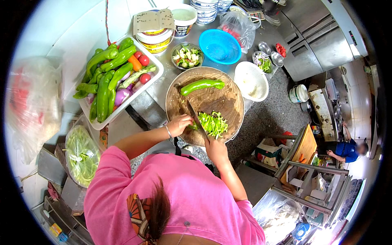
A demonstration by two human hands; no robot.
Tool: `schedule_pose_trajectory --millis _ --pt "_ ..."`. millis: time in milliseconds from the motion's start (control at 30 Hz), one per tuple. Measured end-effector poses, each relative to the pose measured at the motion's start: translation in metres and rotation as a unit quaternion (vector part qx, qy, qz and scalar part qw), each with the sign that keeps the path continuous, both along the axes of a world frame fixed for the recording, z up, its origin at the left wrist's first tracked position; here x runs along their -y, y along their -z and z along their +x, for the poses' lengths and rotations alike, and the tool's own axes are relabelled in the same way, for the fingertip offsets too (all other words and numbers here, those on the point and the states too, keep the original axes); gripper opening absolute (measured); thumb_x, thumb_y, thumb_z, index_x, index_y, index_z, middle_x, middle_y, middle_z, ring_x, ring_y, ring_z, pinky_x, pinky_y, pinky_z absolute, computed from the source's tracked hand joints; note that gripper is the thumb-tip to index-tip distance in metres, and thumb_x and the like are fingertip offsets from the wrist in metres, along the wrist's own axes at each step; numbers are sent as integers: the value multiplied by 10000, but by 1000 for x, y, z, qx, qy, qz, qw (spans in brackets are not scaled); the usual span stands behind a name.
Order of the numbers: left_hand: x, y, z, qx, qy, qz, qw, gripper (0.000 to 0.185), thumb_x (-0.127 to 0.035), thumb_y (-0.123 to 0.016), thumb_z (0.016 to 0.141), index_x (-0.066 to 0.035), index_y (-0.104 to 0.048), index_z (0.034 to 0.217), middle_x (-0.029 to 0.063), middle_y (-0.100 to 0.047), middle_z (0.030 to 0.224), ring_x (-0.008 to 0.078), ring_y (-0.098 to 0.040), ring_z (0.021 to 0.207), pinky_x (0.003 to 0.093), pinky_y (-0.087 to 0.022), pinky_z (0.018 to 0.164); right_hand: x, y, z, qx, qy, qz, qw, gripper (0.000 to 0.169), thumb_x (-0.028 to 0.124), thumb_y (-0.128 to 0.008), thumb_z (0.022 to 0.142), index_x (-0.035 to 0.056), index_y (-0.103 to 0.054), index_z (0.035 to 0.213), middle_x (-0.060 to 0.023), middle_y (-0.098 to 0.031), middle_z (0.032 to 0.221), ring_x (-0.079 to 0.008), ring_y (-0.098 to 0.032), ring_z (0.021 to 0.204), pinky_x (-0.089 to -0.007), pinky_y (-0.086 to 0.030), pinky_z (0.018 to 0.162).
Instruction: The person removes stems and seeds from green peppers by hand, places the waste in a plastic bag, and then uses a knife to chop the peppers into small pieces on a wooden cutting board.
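On a round wooden chopping board (211, 104), my right hand (216, 150) grips a kitchen knife (197, 118), its blade angled away to the upper left. My left hand (180, 125), with a bracelet at the wrist, holds a small piece of green pepper (193, 126) against the blade's left side; the fingers hide most of that piece. Sliced green pepper (214, 125) lies heaped just right of the knife. Farther up the board rests a long whole green pepper (202, 86), touched by neither hand.
Left of the board stands a white basket (125, 107) of peppers, tomatoes and onions. A blue colander (220, 46), a white colander (251, 81) and a bowl of cut vegetables (187, 56) surround the board's far side. Another person (346, 150) stands at far right.
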State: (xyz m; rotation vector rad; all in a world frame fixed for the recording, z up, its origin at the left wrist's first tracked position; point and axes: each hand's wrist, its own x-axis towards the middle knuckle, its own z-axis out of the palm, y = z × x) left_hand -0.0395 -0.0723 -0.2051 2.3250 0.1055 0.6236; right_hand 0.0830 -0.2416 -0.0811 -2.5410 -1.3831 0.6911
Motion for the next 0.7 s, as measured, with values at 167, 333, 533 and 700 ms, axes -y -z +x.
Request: schedule_pose_trajectory --millis 167,333,533,700 --pt "4 1 0 11 -8 -34 999 108 35 -548 724 -36 -555 806 92 -550 896 281 -540 857 373 -453 719 -1 70 -4 11 -25 22 999 306 254 -494 855 -38 -574 813 -249 -586 634 -412 -595 613 -486 -485 596" --pt "2 5 -3 15 -34 36 999 73 -23 -593 727 -47 -563 789 59 -559 887 250 -554 841 346 -470 681 -5 2 -4 4 -29 41 999 292 258 -498 855 -18 -585 821 -239 -593 649 -403 -600 631 -481 -485 600" --pt "-1 -8 -16 -4 -55 0 998 65 -34 -598 732 -42 -541 761 77 -537 896 256 -532 828 355 -447 721 -13 62 -9 2 6 -8 1000 312 276 -489 859 -15 -595 832 -250 -602 699 -410 -601 671 -483 -481 642" --pt "-1 2 -13 -5 -37 25 999 69 -53 -589 743 -60 -526 771 76 -526 945 253 -515 857 360 -427 756 -1 55 11 -14 11 20 1000 326 306 -541 836 -15 -594 839 -253 -593 685 -420 -589 681 -485 -467 628"
